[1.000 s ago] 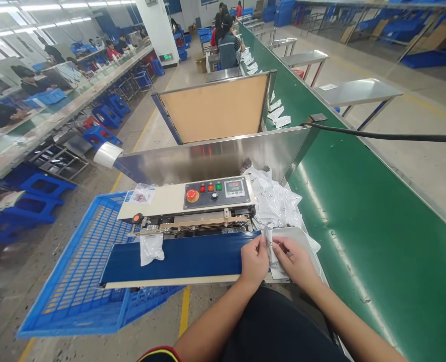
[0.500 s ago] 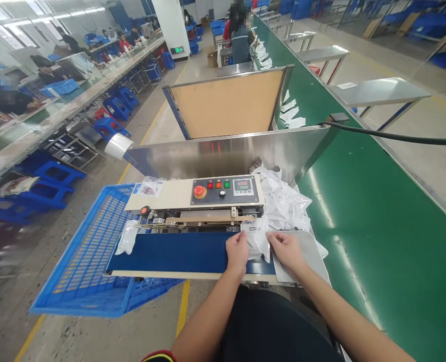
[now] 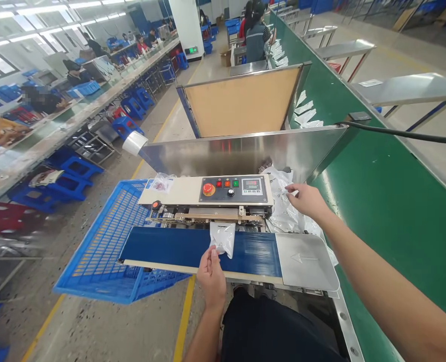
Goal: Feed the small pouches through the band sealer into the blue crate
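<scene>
A white plastic bag lies on the blue conveyor belt of a band sealer, its top edge at the sealing slot. My left hand pinches the bag's lower left corner. Over a pile of white plastic bags to the right of the sealer, my right hand has thumb and fingers closed on the edge of one bag. Another small clear bag rests on top of the machine's left end.
Below the belt's left end stands a blue plastic crate. A metal feed plate adjoins the belt's right end. Along my right runs a green conveyor with a black cable above it. A steel panel rises behind the sealer.
The bag between my hands has moved left along the belt, my left hand with it. My right hand has let go of it and moved up to the pile. The earlier bag at the belt's left end is gone.
</scene>
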A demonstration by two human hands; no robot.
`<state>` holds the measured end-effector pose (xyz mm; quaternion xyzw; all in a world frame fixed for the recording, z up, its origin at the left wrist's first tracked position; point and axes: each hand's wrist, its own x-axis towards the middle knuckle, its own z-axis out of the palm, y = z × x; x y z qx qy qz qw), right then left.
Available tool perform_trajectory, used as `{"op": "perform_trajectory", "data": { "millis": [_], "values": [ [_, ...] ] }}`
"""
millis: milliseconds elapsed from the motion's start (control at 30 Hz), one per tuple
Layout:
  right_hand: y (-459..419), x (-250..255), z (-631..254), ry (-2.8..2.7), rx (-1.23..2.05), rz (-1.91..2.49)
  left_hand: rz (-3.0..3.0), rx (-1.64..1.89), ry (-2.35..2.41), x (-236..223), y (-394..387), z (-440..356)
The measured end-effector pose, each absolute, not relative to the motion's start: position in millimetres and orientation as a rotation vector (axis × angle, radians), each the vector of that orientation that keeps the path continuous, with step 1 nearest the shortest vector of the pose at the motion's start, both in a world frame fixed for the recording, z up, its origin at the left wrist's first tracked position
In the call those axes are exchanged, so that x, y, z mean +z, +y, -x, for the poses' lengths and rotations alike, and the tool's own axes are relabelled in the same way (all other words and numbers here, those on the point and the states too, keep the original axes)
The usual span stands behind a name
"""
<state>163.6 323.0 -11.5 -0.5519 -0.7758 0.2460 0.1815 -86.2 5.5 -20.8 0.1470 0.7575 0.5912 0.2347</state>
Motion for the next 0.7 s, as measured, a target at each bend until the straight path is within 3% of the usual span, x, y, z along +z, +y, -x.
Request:
{"op": "perform_trajectory", "data": {
  "millis": [100,233,433,533,700],
  "values": [
    [349,-17,-137,-2.147,0.469,1.580,-0.430,1.627,2.044,-16,9,78],
    [360,-19,-117,-2.072,0.510,1.550,-0.507,1.626,1.959,-7,24,61],
    [271,1,-174,-1.774,0.367,1.344,-0.836,1.558,1.787,-10,51,23],
    [199,8,-189,-1.741,0.576,1.337,-1.056,1.491,1.680,-12,71,0],
    [124,-5,-177,-1.421,1.330,1.355,-1.098,1.323,1.578,-16,93,-21]
  ]
}}
